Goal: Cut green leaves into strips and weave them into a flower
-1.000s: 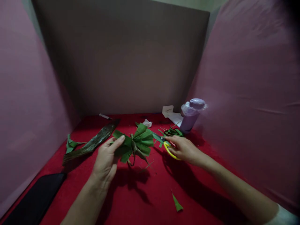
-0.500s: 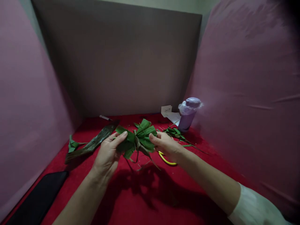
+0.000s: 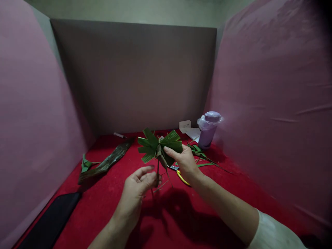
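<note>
My right hand (image 3: pixel 184 161) holds up a green folded-leaf figure (image 3: pixel 157 145) with fanned, pleated wings, gripping it by its right wing above the red cloth (image 3: pixel 166 214). My left hand (image 3: pixel 138 186) sits just below it, fingers curled, the fingertips pinching the thin brown stem (image 3: pixel 157 174) that hangs from the figure. Yellow-handled scissors (image 3: pixel 181 176) lie on the cloth under my right wrist, partly hidden by it.
A long dried leaf (image 3: pixel 109 160) and a small green folded scrap (image 3: pixel 85 165) lie at the left. Green leaf trimmings (image 3: pixel 198 152), a purple lidded cup (image 3: pixel 208 129) and white papers (image 3: pixel 189 128) sit at the back right. A black phone (image 3: pixel 49 221) lies front left. Pink and brown boards wall the space.
My right hand left the scissors, took the leaf figure and raised it. My left hand let go of the wing and dropped below to the stem.
</note>
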Motion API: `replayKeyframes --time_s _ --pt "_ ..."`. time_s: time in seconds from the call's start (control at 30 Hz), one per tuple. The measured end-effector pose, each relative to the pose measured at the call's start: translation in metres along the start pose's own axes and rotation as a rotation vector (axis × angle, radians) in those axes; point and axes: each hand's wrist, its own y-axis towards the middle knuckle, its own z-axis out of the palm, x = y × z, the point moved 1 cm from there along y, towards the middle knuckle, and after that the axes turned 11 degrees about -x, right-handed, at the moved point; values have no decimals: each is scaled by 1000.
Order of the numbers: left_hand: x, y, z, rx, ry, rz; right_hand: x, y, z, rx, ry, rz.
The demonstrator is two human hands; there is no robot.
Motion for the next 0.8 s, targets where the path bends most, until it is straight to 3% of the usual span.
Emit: replayKeyframes --time_s 0.07,0.17,0.27,0.47,0.57,0.73,0.8 --pt "10 1 -1 13 22 -47 -7 0 -1 -6 4 -2" --pt "18 4 2 66 7 -238 -17 -1 -4 -22 15 -10" --pt "15 1 8 148 -10 -352 -25 2 -8 -47 34 -14" --pt "4 -18 17 277 -44 -442 -22 10 -14 -82 99 -14" --pt "9 -16 16 326 -30 -422 -22 13 -17 -78 110 3" --pt "15 13 5 80 -33 -214 -36 20 -24 -82 77 21" --pt "12 26 4 74 -94 -171 -41 21 -25 -71 57 11"
